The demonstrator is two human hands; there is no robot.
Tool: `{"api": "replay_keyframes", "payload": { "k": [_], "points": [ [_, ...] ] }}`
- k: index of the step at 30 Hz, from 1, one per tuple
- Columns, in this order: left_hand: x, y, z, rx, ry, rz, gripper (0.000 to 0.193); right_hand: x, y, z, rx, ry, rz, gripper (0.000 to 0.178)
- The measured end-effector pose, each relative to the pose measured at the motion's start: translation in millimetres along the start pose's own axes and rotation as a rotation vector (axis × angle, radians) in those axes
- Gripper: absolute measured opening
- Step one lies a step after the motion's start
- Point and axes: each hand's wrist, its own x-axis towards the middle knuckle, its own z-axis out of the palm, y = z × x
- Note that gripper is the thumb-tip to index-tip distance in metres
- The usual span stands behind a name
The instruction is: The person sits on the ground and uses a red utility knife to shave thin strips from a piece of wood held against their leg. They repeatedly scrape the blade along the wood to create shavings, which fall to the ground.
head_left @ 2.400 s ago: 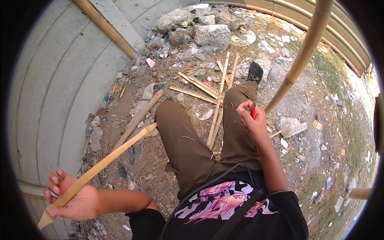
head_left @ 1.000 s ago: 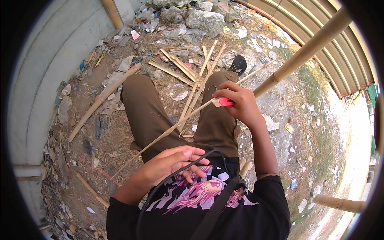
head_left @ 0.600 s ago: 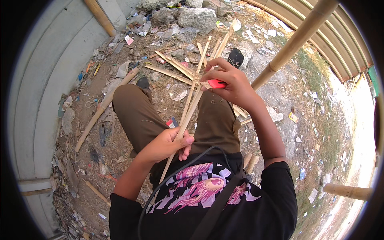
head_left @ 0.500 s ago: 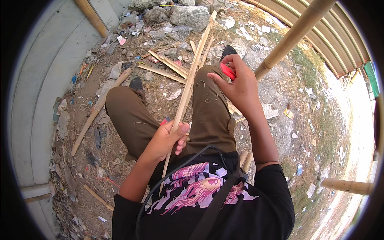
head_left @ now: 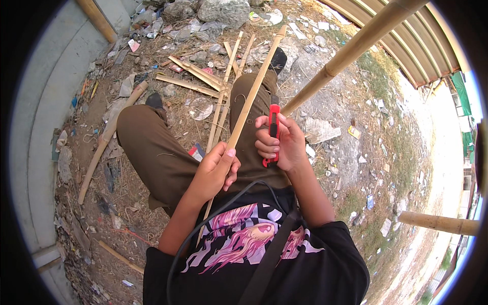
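My left hand (head_left: 217,172) is closed around a long bamboo strip (head_left: 258,81). The strip slants from my lap up past my right knee, its far end pointing away from me. My right hand (head_left: 285,142) grips a red box cutter (head_left: 274,124) with black parts, held upright just right of the strip, and a dark blade shows at its top. Cutter and strip are apart. Thin curled shavings lie on my brown trousers (head_left: 152,137). Beyond my knees, several split bamboo strips (head_left: 203,76) lie crossed on the ground.
A bamboo pole (head_left: 351,53) slants down close beyond my right hand. Another bamboo pole (head_left: 109,140) lies to the left, near a grey wall (head_left: 38,137). Rocks (head_left: 223,12) sit at the back. Litter covers the dirt. A black cable (head_left: 203,221) loops over my lap.
My right hand has come down and nearer, from above my right knee to beside the strip, turning the cutter upright. The strip's far end has swung rightward, still in my left hand.
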Motion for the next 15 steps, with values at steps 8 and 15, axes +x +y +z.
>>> {"api": "replay_keyframes", "payload": {
  "k": [8,15],
  "points": [
    [-1.3,-4.7,-4.3,-0.049,0.04,0.043,0.025,11.2,14.5,10.3,0.254,-0.217,0.067,0.076],
    [-7.4,26.3,6.7,-0.065,-0.03,0.018,0.022,17.8,-9.4,10.8,0.128,-0.186,0.155,0.03]
  ]
}}
